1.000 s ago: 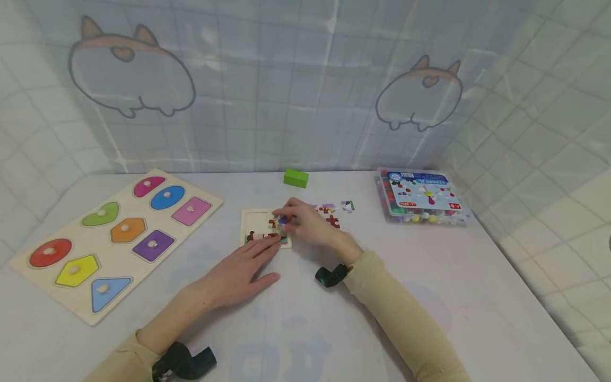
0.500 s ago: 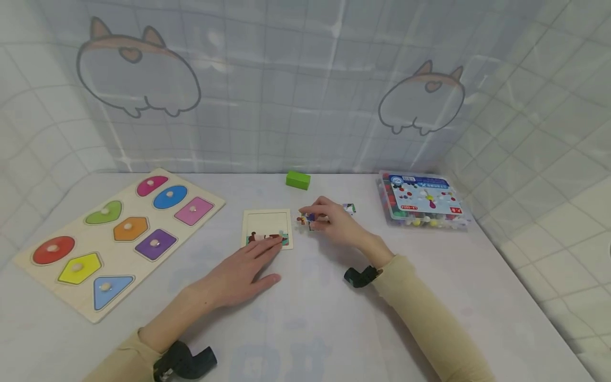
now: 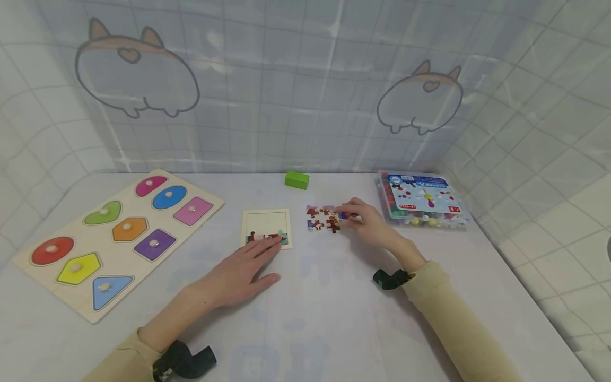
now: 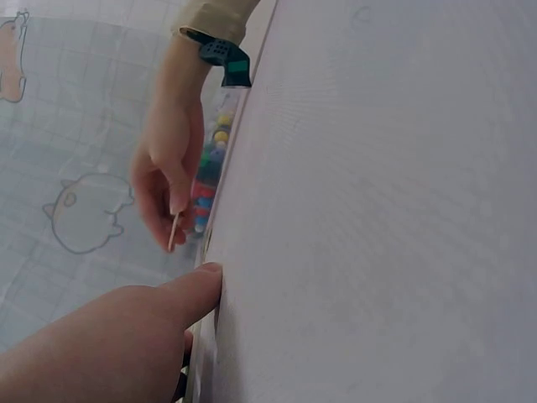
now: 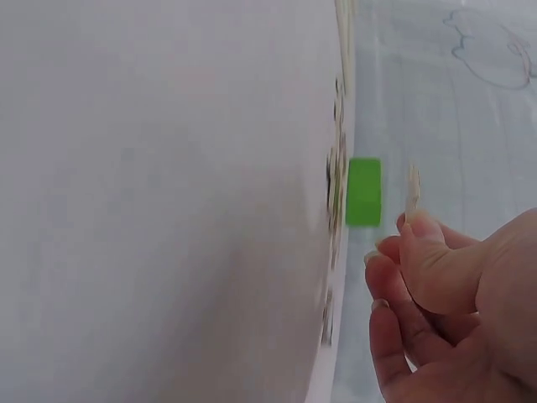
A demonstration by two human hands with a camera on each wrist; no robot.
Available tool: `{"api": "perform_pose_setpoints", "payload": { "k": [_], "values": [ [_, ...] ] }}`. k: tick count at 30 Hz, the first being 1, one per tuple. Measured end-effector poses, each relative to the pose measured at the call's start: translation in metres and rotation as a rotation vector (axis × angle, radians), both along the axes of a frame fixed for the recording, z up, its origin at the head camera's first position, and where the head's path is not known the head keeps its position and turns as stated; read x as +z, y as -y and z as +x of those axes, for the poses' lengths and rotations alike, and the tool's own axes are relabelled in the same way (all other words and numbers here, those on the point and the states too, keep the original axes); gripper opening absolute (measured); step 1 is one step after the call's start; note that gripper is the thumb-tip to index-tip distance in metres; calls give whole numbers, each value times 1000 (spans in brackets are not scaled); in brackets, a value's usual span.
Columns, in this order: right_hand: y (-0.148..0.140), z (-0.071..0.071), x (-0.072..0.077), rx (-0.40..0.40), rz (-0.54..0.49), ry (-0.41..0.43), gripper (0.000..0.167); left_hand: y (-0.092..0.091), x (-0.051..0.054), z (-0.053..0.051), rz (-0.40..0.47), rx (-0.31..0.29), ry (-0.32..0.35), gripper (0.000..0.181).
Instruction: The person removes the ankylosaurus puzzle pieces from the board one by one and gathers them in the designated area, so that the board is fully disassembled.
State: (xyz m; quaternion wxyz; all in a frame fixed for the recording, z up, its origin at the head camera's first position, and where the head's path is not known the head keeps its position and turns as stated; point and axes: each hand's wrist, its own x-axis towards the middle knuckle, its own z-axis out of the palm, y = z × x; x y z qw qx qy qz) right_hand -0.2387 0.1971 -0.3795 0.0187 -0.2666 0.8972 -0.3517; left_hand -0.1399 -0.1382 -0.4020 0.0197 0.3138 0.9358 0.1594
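My left hand [image 3: 245, 273] lies flat with straight fingers, its fingertips resting on the lower edge of a small wooden puzzle frame [image 3: 266, 211]. A strip of joined puzzle pieces [image 3: 258, 237] fills the frame's bottom. In my right hand [image 3: 372, 225], thumb and fingers pinch a puzzle piece [image 5: 413, 186], seen edge-on and raised off the table in both wrist views. Only a little of its blue print shows in the head view. Several loose puzzle pieces [image 3: 317, 225] lie just left of the right hand, on the white table.
A wooden board of knobbed shapes [image 3: 180, 231] lies at the left. Behind the frame stands a green block [image 3: 297, 180]. A clear plastic box of colourful parts [image 3: 425, 199] sits at the back right. A tiled curtain [image 3: 286, 106] hangs along the table's back.
My right hand has moved right, from over the puzzle frame to beyond the loose pieces, carrying the pinched puzzle piece. The loose pieces are now uncovered. My left hand stays put.
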Motion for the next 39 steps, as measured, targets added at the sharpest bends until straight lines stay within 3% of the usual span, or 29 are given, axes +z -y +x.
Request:
{"api": "perform_pose_setpoints", "payload": {
  "k": [10, 18, 28, 39],
  "values": [
    [-26, 0, -3, -40, -2, -20, 36, 0, 1, 0, 3, -5, -1, 70],
    [-29, -1, -6, -60, 39, -23, 35, -1, 1, 0, 9, -1, -6, 70],
    [-26, 3, -11, -52, 56, 49, 33, -1, 2, 1, 13, 3, 0, 70],
    [-27, 3, -15, -76, 56, 21, 28, -1, 1, 1, 11, 2, 2, 70]
  ]
}}
